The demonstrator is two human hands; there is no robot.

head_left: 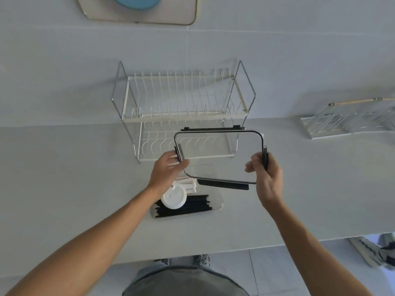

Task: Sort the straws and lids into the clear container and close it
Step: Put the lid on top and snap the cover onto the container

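Observation:
Both hands hold the container's clear cover (220, 154), a see-through rectangle with a black rim and black clip flaps, in the air above the counter. My left hand (165, 170) grips its left edge and my right hand (265, 178) grips its right edge. Below it on the counter stands the clear container (217, 205). Inside lie several black straws (192, 207), a round white lid (173, 198) on top of them, and a stack of white lids (189, 184) behind, partly hidden by the cover and my left hand.
A two-tier white wire dish rack (183, 107) stands against the wall right behind the cover. Another wire rack with a wooden handle (350, 120) sits at the far right. The counter's front edge (235, 251) runs close to my body; shoes lie on the floor at right.

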